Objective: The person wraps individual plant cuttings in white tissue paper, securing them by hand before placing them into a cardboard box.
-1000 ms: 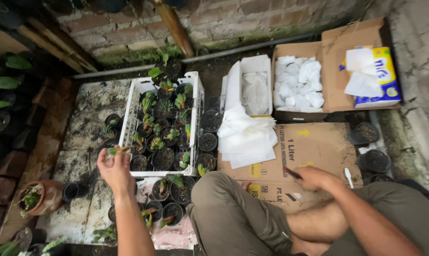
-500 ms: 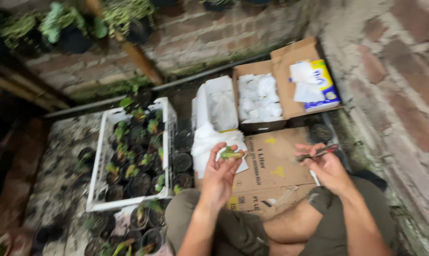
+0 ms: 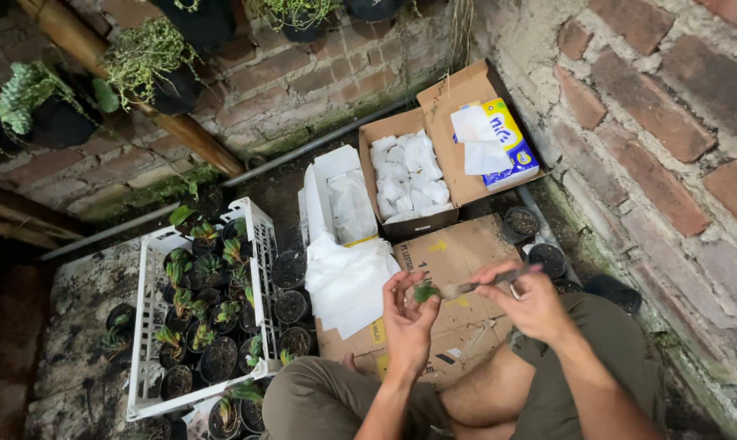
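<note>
My left hand [image 3: 407, 314] is raised over the flattened cardboard [image 3: 454, 244] and pinches a small green plantlet [image 3: 424, 292] between its fingertips. My right hand [image 3: 525, 298] grips a slim metal tool [image 3: 480, 283], like tweezers or a blade, whose tip touches the plantlet. Both hands meet above my crossed legs in olive trousers [image 3: 327, 403].
A white plastic crate [image 3: 147, 322] with several small black pots of seedlings stands at left. White tissue sheets [image 3: 345, 277] lie by a white box [image 3: 337, 195]. An open cardboard box [image 3: 405, 175] holds tissue-wrapped bundles, a tissue pack [image 3: 503, 143] beside it. Brick walls rise behind and right.
My left hand carried the plantlet from the crate over to the cardboard. My right hand rose with the tool and brought its tip to the plantlet. The view tilted up and right.
</note>
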